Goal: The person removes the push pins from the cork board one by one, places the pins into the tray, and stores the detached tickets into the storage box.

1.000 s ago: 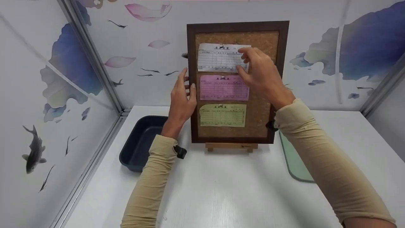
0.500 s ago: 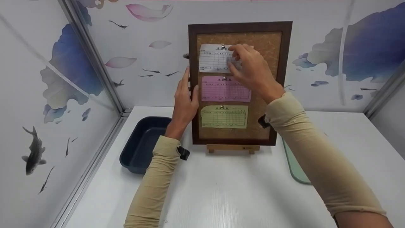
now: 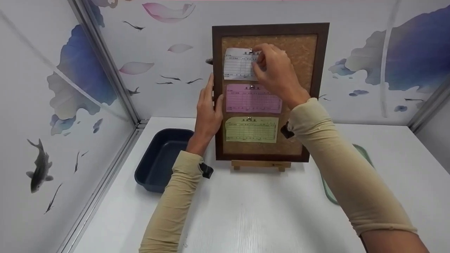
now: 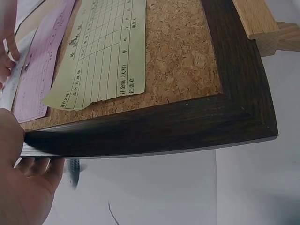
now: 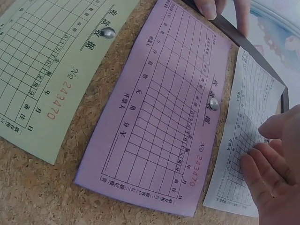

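Note:
A framed cork board (image 3: 290,146) stands upright on a small wooden easel (image 3: 261,164). My left hand (image 3: 208,116) grips its left edge, thumb at the front and fingers behind the frame. Three printed receipt slips hang on the cork: white (image 3: 237,66) at the top, pink (image 3: 251,98) in the middle, yellow-green (image 3: 250,130) below. Each has a silver pushpin at its top. My right hand (image 3: 277,70) is in front of the white slip, fingers loosely bent, its index fingertip beside that slip's pushpin (image 3: 251,51). It covers the slip's right part.
Left of the board, a dark blue tray (image 3: 140,181) sits on the white table (image 3: 225,218). A green tray or mat (image 3: 364,153) lies at the right, partly hidden under my right forearm. Patterned wall panels stand behind and to the left.
My right hand has moved left across the white slip to its pushpin, with thumb and index finger drawing closer together. The left hand stays at the frame's left edge.

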`<state>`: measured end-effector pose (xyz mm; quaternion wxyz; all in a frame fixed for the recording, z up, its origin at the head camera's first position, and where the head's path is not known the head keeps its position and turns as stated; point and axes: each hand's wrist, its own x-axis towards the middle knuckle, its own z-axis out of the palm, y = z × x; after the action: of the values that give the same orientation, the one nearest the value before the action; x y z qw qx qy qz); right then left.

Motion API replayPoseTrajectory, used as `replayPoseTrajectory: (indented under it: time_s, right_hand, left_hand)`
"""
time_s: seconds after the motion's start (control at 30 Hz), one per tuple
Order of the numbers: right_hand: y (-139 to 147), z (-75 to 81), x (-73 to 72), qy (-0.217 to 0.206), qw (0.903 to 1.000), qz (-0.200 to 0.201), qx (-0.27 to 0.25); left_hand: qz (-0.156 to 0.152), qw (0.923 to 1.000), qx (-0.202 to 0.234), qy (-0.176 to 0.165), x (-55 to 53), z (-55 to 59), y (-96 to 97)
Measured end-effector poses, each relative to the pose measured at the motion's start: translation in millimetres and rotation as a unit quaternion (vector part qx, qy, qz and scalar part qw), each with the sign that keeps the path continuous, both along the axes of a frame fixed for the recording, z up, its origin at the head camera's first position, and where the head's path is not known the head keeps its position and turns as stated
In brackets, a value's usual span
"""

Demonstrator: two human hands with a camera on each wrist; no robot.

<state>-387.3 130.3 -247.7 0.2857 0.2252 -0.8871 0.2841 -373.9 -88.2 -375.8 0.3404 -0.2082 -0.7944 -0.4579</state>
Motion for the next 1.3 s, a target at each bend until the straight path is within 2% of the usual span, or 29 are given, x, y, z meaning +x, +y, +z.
replayPoseTrajectory:
  time_s: [0.37, 0.53, 0.9, 1.3]
  right_hand:
    - [-4, 6.2, -2.2, -0.008, 0.9999, 0.001, -0.01]
    - [-4, 10.5, -4.5, -0.006, 0.9999, -0.001, -0.013]
    - [-10, 16.5, -6.6, 0.012, 0.9994, -0.032, 0.004]
    - [-14, 16.3, -8.9, 0.021, 0.9985, -0.051, -0.004]
  left_hand:
    - [0.011, 0.9998, -0.01, -0.013, 0.6, -0.8, -0.1]
    - [0.006, 0.9998, -0.014, -0.011, 0.7, -0.4, 0.7]
    - [0.015, 0.9996, -0.019, -0.014, 1.5, -0.4, 0.3]
    - [0.013, 0.9998, -0.008, -0.011, 0.2, -3.6, 1.9]
